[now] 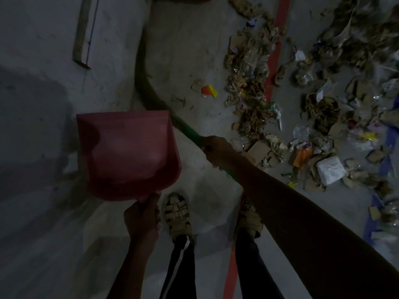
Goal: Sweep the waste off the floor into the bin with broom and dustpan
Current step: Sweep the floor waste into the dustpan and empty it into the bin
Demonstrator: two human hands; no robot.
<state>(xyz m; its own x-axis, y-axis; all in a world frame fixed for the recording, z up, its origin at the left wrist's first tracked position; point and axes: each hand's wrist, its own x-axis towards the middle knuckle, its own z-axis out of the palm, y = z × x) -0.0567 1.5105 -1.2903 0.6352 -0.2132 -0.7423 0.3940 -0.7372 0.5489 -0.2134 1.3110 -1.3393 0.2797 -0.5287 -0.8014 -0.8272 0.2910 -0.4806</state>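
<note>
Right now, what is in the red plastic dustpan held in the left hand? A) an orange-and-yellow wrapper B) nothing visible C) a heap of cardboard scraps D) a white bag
B: the red plastic dustpan in the left hand shows only bare red surface, while the cardboard and paper waste lies on the floor to the right.

Below me I see my two beige strapped sandals (178,213) planted on the grey concrete floor (183,39), with my dark trouser legs (181,268) rising from them. A red painted stripe (277,44) runs along the floor from the top of the view down past my right foot. At the far left, a long flat strip of tan cardboard (81,31) lies on the concrete, a thin blue cord (92,29) just beside it.
</note>
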